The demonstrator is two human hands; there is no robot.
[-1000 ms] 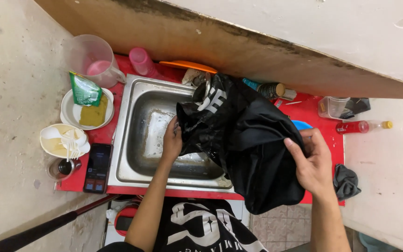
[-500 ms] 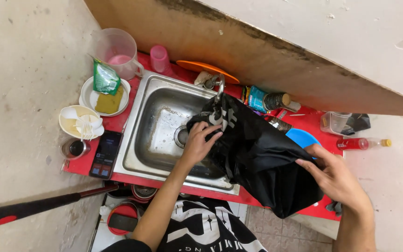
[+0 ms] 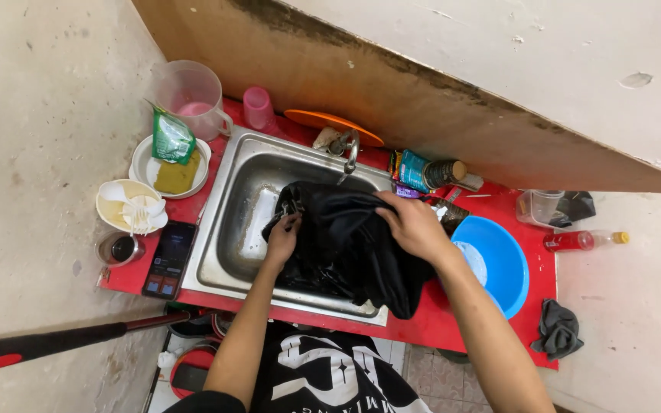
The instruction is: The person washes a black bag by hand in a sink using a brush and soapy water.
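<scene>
We held the black garment [image 3: 353,245] bunched in the steel sink [image 3: 227,229], its long axis running from the basin's left half across the sink's right rim onto the red tabletop [image 3: 533,256]. Our left hand [image 3: 283,237] was clamped on the cloth's left end, low in the basin. Our right hand [image 3: 415,226] pressed fingers-down on its upper right fold, forearm angled over the tabletop's front edge. Hands stood apart.

A narrow red countertop [image 3: 422,325] holds a stainless steel sink [image 3: 227,252] set into it. Behind it runs a brown, stained backsplash board [image 3: 392,92], with pale, scuffed plaster walls [image 3: 47,99] on both sides. Below the counter's front edge, light floor tiles [image 3: 403,356] show. The lighting is even and soft.
</scene>
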